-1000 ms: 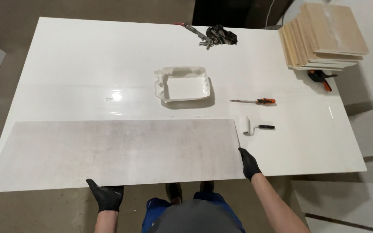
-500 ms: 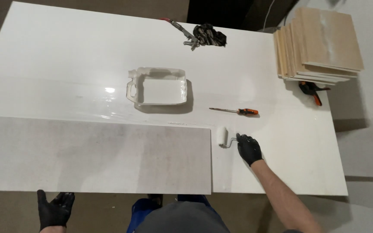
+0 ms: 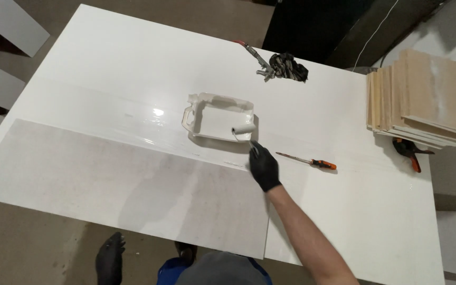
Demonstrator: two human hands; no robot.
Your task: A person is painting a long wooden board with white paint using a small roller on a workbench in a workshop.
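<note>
Head view: your right hand [image 3: 264,168] fingers grip the roller [image 3: 244,130], head across the tray [image 3: 218,119] rim, handle toward you; left hand [image 3: 110,258] hangs loosely open below the bench [image 3: 106,58].

I have just one view, from the camera on the head. It looks steeply down over the white counter [image 3: 106,58] from its near edge, facing the far side at the top of the frame, high enough to take in nearly the whole surface.

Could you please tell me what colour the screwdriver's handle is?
The screwdriver has an orange handle with a dark tip, seen best in the head view.
</note>
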